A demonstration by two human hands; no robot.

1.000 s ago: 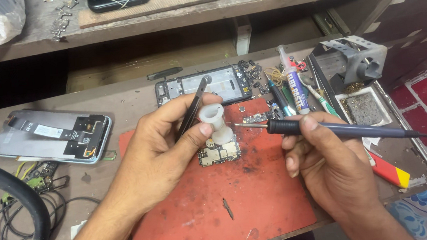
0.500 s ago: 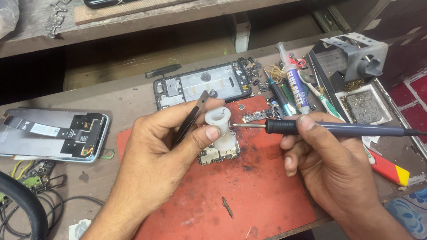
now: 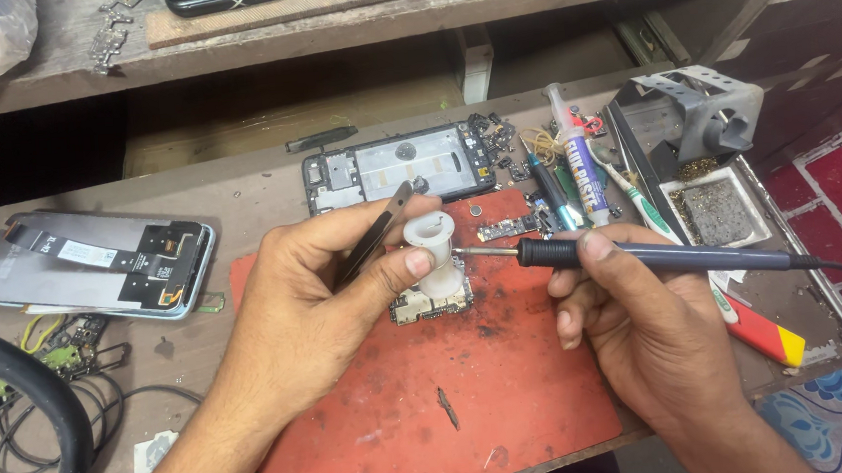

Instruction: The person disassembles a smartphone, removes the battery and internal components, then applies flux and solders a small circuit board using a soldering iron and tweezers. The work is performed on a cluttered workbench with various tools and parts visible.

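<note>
My left hand (image 3: 321, 293) holds dark tweezers (image 3: 373, 235) and pinches a small white spool (image 3: 434, 250) between thumb and fingers. The spool stands on a small circuit board (image 3: 426, 305) lying on a red mat (image 3: 490, 380). My right hand (image 3: 635, 330) grips a soldering iron (image 3: 640, 256) by its dark handle. Its metal tip points left and reaches the spool's side, just above the board.
A stripped phone frame (image 3: 396, 164) lies behind the mat, and a phone back panel (image 3: 97, 264) rests at the left. Tubes, brushes and small tools (image 3: 584, 171) crowd the right. A metal iron stand (image 3: 704, 113) and a sponge tray (image 3: 720, 211) sit at the far right. Black cables (image 3: 19, 423) coil at the left edge.
Both hands have kept their grip and stayed over the board. The iron's tip has edged slightly closer to the spool.
</note>
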